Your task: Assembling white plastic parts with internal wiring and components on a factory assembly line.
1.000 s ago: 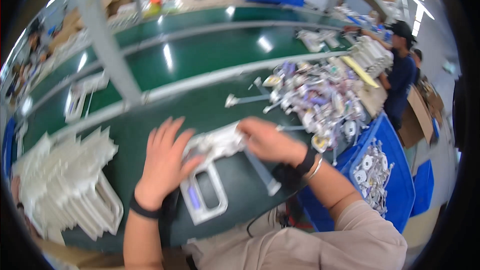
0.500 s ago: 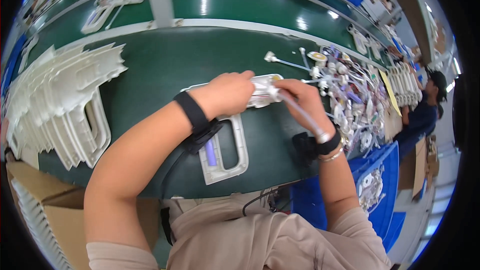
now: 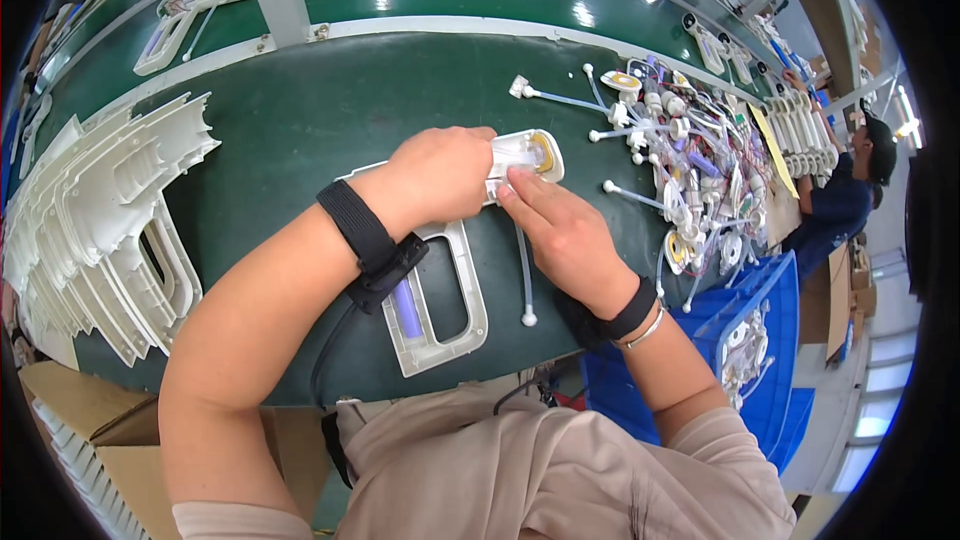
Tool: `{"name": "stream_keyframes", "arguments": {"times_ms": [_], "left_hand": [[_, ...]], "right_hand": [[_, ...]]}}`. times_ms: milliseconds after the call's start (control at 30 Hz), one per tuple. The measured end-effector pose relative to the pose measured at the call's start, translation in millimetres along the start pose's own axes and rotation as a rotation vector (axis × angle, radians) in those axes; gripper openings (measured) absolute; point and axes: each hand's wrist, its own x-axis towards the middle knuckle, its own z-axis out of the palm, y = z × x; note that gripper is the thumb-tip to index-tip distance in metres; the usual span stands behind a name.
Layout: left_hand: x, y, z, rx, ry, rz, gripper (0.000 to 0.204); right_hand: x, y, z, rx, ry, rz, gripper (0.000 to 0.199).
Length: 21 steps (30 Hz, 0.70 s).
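Observation:
A white plastic housing half with a looped handle (image 3: 467, 340) lies open side up on the green table. A purple cylinder (image 3: 407, 310) sits in one leg of its handle, and a round yellow-and-white piece (image 3: 541, 153) in its far right end. My left hand (image 3: 440, 175) is closed around the housing's middle and hides that stretch. My right hand (image 3: 575, 245) presses its index and middle fingertips together on the housing's near edge; its thumb is hidden. From under these fingers a clear tube (image 3: 526, 275) runs toward me, ending in a white ball tip on the table.
Nested white housing shells (image 3: 100, 230) stand at the left. At the right lies a heap of tubes, wires and small parts (image 3: 690, 155). A blue bin (image 3: 765, 340) holds white parts below it. Cardboard boxes (image 3: 130, 445) stand lower left. Another person (image 3: 840, 200) is at far right.
My right hand has let go of the clear tube, which now hangs down onto the table. Its fingertips have moved left onto the housing. My left hand keeps its hold.

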Motion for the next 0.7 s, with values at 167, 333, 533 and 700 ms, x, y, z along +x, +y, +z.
{"name": "stream_keyframes", "arguments": {"times_ms": [167, 333, 533, 700], "left_hand": [[-26, -6, -41, -0.277, 0.132, 0.250, 0.032], [-97, -6, -45, 0.031, 0.360, 0.012, 0.056], [-100, -8, -12, 0.108, 0.259, -0.063, 0.045], [-86, -16, -11, 0.105, 0.206, -0.054, 0.025]], "right_hand": [[5, 5, -15, 0.221, -0.043, 0.066, 0.037], [31, -1, -35, 0.517, 0.159, 0.187, 0.031], [78, 17, 7, 0.506, -0.245, -0.059, 0.033], [61, 19, 17, 0.807, 0.022, 0.158, 0.028]]}}
